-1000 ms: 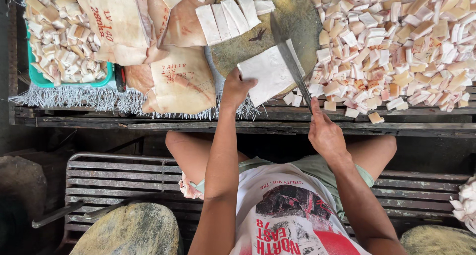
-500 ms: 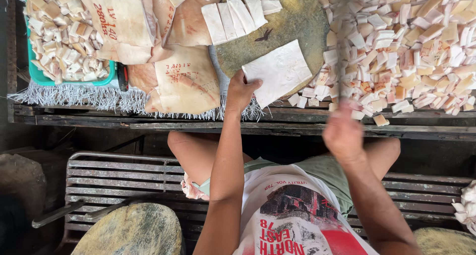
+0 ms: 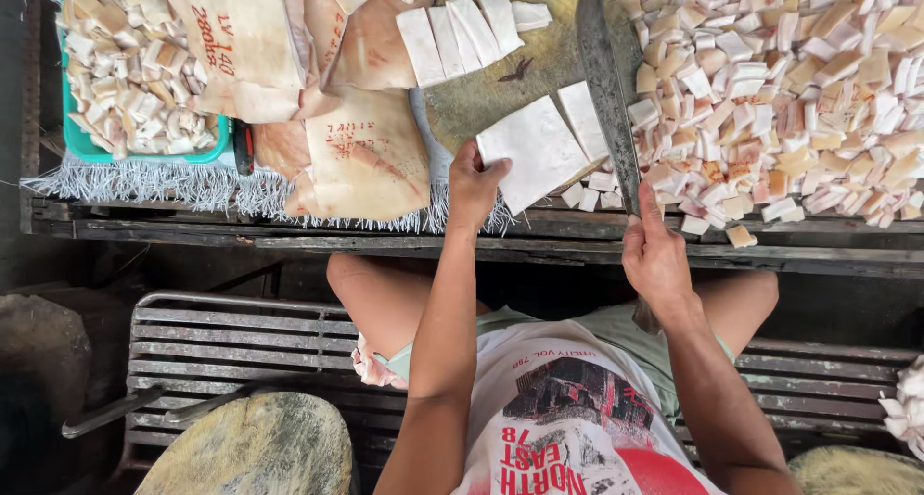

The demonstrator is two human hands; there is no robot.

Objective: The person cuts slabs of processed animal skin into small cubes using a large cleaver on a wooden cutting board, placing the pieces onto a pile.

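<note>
Large heap of pale cut cubes point(image 3: 799, 91) done; left hand point(image 3: 474, 182) presses flat white slab point(image 3: 534, 149), right hand point(image 3: 654, 254) grips long steel cleaver point(image 3: 604, 81) mid-cut; tan uncut sheets point(image 3: 361, 158) remain.

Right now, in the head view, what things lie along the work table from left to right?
Green tray of cut cubes → large tan sheets → left hand on a white slab → long knife in the right hand → big heap of cut cubes.
</note>
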